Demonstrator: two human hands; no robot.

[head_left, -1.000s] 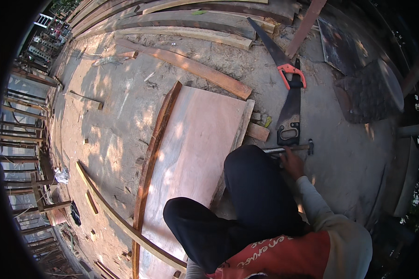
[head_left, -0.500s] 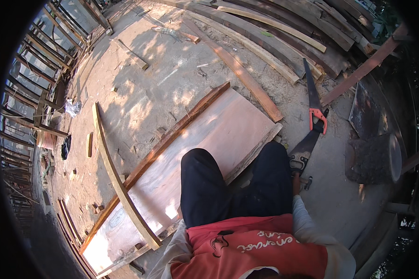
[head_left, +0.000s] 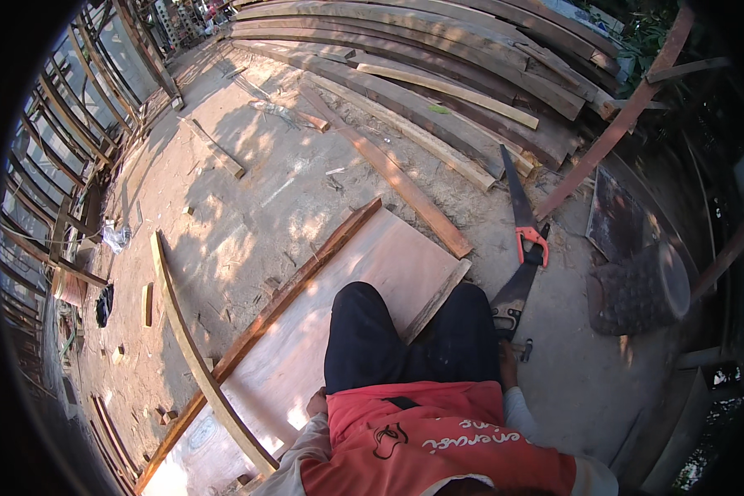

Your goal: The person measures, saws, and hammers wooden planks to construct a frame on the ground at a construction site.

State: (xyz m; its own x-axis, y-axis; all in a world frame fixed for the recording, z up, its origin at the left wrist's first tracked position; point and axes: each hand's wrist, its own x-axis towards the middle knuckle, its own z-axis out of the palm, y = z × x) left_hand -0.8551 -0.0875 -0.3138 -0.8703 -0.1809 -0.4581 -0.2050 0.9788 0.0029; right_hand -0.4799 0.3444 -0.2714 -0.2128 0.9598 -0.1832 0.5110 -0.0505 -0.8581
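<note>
My left hand (head_left: 317, 403) is beside my left hip, over the plywood panel (head_left: 405, 244); its fingers are too small and covered to read. Beyond my right thigh my right hand (head_left: 508, 368) is low by the ground, partly hidden by my leg. A hammer (head_left: 527, 350) shows its head right beside that hand; whether I grip it I cannot tell. Just ahead lies a handsaw (head_left: 517, 293) with a worn handle, and past it a second handsaw with an orange handle (head_left: 533, 246). A reddish wooden batten (head_left: 298, 285) runs along the panel's far edge.
A pale curved strip of wood (head_left: 186, 343) crosses the panel at left. Long planks (head_left: 438, 107) are stacked at the back right, with a loose board (head_left: 397, 178) before them. A dark woven-looking container (head_left: 636, 289) lies at right. Small offcuts (head_left: 147, 304) dot the ground.
The view has tilted, so the ground things sit lower and further left. My left hand has come into sight by my hip. My right hand has drawn back slightly from the near saw's handle.
</note>
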